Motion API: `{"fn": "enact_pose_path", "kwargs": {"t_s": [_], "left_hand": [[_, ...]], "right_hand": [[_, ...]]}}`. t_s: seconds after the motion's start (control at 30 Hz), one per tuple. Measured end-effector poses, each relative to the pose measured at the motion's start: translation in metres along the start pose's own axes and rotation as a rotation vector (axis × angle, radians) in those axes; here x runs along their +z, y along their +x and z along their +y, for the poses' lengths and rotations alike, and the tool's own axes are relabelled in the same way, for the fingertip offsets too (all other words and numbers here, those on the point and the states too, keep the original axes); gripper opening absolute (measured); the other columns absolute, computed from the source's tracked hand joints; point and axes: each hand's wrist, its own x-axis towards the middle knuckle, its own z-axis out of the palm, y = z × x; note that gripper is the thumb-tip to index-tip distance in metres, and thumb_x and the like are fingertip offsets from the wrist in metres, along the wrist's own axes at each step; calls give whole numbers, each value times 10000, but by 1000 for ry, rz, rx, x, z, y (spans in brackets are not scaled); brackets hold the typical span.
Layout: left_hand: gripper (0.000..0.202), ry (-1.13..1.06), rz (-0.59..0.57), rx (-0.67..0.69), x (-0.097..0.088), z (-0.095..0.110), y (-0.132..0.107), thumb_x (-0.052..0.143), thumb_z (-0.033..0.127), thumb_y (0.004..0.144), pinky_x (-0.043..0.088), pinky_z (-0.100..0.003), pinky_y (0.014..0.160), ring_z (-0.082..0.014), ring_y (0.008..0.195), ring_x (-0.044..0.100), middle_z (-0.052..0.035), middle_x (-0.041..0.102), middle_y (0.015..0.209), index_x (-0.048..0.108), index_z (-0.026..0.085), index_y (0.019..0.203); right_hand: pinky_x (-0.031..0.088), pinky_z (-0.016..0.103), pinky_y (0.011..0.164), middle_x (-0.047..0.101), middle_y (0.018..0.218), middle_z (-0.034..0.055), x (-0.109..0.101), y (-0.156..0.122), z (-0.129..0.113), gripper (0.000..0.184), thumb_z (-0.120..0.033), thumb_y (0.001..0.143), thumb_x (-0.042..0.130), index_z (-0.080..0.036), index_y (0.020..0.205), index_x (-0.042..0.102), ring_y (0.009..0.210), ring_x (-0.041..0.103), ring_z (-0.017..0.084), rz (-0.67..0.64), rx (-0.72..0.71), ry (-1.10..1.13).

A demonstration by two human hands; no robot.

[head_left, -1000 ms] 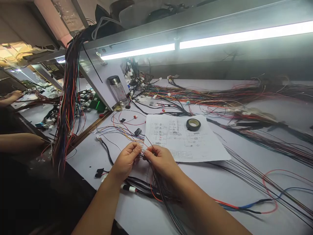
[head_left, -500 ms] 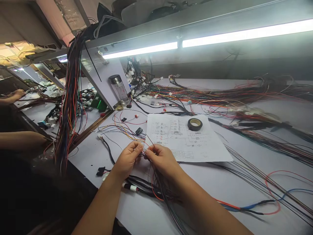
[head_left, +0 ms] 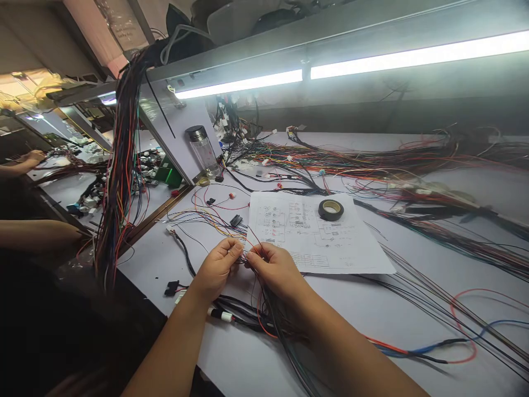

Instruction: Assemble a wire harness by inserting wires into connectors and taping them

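My left hand [head_left: 220,266] and my right hand [head_left: 275,267] meet just in front of the paper diagram [head_left: 268,218], their fingertips almost touching. Both are closed in a pinch on thin wires [head_left: 268,300], whose ends between the fingers are too small to make out. From under my right hand the dark wires run down toward the table's front, with an orange one looping beside them. A black connector [head_left: 236,221] lies just beyond my left hand, among loose coloured wires [head_left: 206,220]. A roll of black tape [head_left: 330,209] rests on the diagram.
Black cables with a white connector [head_left: 221,315] lie under my forearms. A thick wire bundle [head_left: 124,160] hangs at the left. A glass bottle [head_left: 203,151] stands by the partition. Long wires [head_left: 330,160] cover the back. Another person's arm [head_left: 39,237] shows at far left.
Both hands keep nearly the same place and pinch, with only slight finger movement at the wires. The whole view has shifted a little to the right.
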Motion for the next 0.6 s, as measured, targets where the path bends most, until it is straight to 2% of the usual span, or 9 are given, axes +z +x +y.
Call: {"fn": "enact_pose_path", "kwargs": {"t_s": [0.27,0.6], "left_hand": [[235,4,18,-7,2,2,-1,626,384,811,258,-157,447,-45,519,344,45,407,663,529,171,809],[235,9,19,-5,0,1,0,629,389,807,259,-162,454,-51,527,364,44,427,664,529,177,805]], "right_hand": [[376,219,577,600,681,-31,-1,-1,-2,203,-376,819,530,-196,762,603,637,516,113,-14,4,11],[359,213,547,591,665,-32,0,0,0,222,-397,817,531,-194,762,601,601,496,106,-3,6,-6]]}}
